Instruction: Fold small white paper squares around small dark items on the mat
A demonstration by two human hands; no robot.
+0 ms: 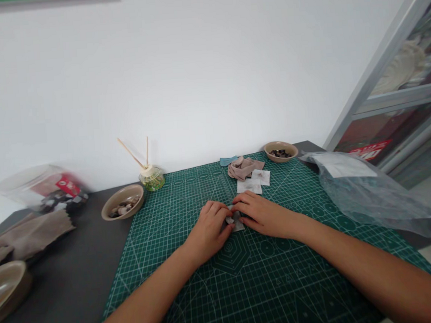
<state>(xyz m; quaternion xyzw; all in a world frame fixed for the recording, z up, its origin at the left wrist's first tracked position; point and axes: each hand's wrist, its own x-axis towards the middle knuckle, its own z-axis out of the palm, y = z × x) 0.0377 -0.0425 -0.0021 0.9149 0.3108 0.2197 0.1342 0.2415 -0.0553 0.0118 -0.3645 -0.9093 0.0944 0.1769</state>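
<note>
My left hand [209, 227] and my right hand [261, 213] meet at the middle of the green cutting mat [247, 278]. Between their fingertips lies a small grey fabric piece [235, 221], pinched from both sides and mostly hidden by the fingers. Just beyond the hands lie two small white squares [255, 182] and a crumpled beige fabric pile [243, 167].
A tan bowl of dark pieces [281, 151] sits at the mat's far right, another tan bowl [123, 202] at its left. A reed diffuser [151, 178], a clear plastic tub [42, 189], beige cloth [27, 237], a bowl [5, 290] and a plastic bag [371, 194] surround the mat.
</note>
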